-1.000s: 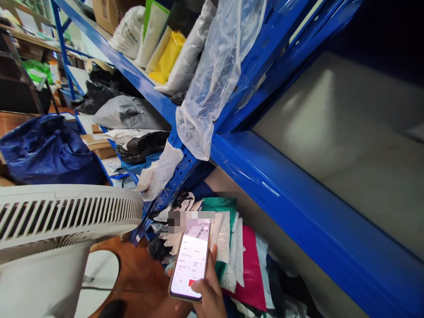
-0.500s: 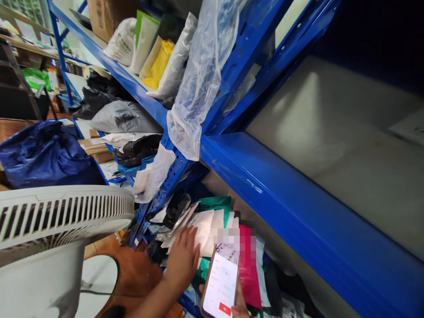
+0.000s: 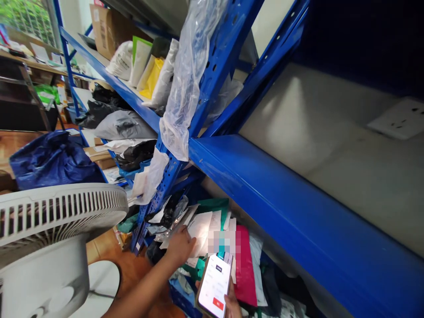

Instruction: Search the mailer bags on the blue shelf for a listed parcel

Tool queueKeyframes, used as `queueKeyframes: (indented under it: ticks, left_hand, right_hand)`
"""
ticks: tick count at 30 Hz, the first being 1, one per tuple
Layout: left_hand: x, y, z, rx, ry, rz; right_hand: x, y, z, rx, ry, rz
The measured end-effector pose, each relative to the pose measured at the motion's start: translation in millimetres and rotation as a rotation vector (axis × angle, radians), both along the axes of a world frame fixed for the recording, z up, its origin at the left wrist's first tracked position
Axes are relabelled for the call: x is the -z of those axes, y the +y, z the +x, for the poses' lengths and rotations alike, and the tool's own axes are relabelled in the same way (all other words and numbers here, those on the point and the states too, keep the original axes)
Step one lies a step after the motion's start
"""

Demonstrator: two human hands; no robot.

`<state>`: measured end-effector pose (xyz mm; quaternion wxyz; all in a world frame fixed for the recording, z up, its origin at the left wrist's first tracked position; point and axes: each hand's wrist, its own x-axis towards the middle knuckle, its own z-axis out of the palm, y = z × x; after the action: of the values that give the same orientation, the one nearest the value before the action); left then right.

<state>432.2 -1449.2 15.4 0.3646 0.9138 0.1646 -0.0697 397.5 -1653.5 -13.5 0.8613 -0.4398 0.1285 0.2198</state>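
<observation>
My left hand (image 3: pixel 179 246) reaches into the lower shelf and rests on a stack of white mailer bags (image 3: pixel 200 229), fingers on their edge. Low in the picture, my right hand (image 3: pixel 231 305) holds a smartphone (image 3: pixel 214 291) with its screen lit, white with a red button. Only the fingers of that hand show. Beside the phone stand a magenta mailer (image 3: pixel 245 266) and a green one (image 3: pixel 213 206), upright among several parcels on the lower shelf.
A blue metal rack (image 3: pixel 251 176) crosses the view, clear plastic (image 3: pixel 183 88) hanging from its post. Upper shelves hold white, yellow, grey and black parcels (image 3: pixel 127 126). A white fan (image 3: pixel 49 238) stands at left, a dark blue bag (image 3: pixel 53 161) behind it. A bare grey shelf board (image 3: pixel 331 145) lies right.
My left hand has come into view and now rests on the white mailers. The phone has moved right and lower. The view has tilted up a little.
</observation>
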Motion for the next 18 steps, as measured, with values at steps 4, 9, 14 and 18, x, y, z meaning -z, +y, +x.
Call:
queueKeyframes:
  ticks: [4,9,14,18]
  left_hand:
    - [1.0,3.0,2.0,0.109,0.013,0.064]
    - [10.2,6.9,4.7,0.263,-0.005,0.164]
    - [17.8,-9.7,2.5,0.211,-0.077,0.164]
    - [26.8,-25.1,1.4,0.041,-0.135,0.087]
  right_hand:
    - [3.0,2.9,1.7,-0.058,-0.005,-0.074]
    - [-10.0,16.9,1.5,-0.097,-0.07,-0.058]
    - [-31.9,45.3,2.5,-0.061,-0.096,-0.049]
    - [-47.6,60.9,7.0,-0.009,-0.114,-0.068]
